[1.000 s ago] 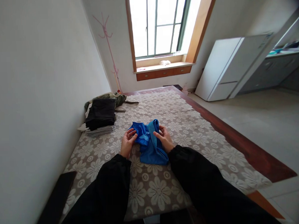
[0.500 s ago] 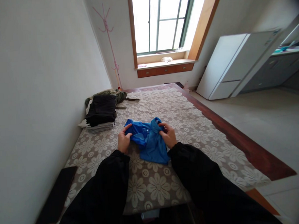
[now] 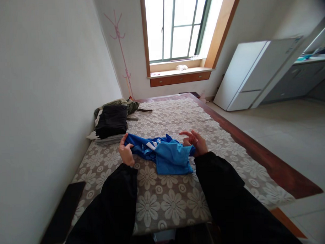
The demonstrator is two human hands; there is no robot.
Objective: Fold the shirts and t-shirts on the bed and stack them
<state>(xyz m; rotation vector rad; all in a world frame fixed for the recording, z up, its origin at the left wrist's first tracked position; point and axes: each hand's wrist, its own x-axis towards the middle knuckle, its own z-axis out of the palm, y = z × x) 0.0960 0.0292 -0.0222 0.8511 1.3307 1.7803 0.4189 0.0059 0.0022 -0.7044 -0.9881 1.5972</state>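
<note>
A bright blue garment (image 3: pixel 163 154) with a small white mark lies stretched sideways on the flower-patterned cover (image 3: pixel 165 203) in front of me. My left hand (image 3: pixel 125 151) pinches the garment's left end, fingers closed on the cloth. My right hand (image 3: pixel 195 143) grips the right end, with thumb and some fingers partly spread above the fabric. Both arms wear black sleeves.
A stack of folded dark and grey clothes (image 3: pixel 111 122) sits by the left wall, an olive garment (image 3: pixel 123 103) behind it. A dark flat object (image 3: pixel 63 214) lies at the near left edge. The wooden edge (image 3: pixel 262 161) borders the right side. A white fridge (image 3: pixel 251 74) stands beyond.
My hands have moved apart, pulling the bunched blue garment out sideways across the cover. The left hand went left, the right hand went right.
</note>
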